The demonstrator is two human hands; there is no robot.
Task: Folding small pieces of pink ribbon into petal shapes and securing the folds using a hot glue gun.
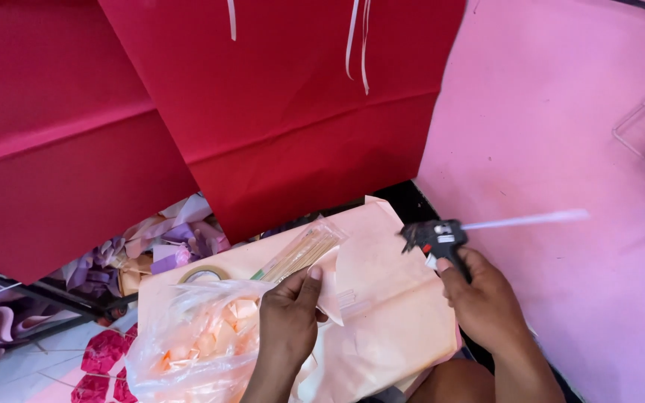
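Observation:
My right hand grips a black hot glue gun with a clear glue stick sticking out of its back toward the right. My left hand pinches a small peach-coloured piece of paper over a stack of peach paper sheets. The glue gun's nozzle points left, a short way from the held piece. A clear plastic bag with peach paper pieces lies under my left wrist.
A clear packet of thin wooden sticks and a roll of tape lie on the peach sheets. Two large red paper bags hang behind. Purple and pink paper flowers lie at left. A pink surface is at right.

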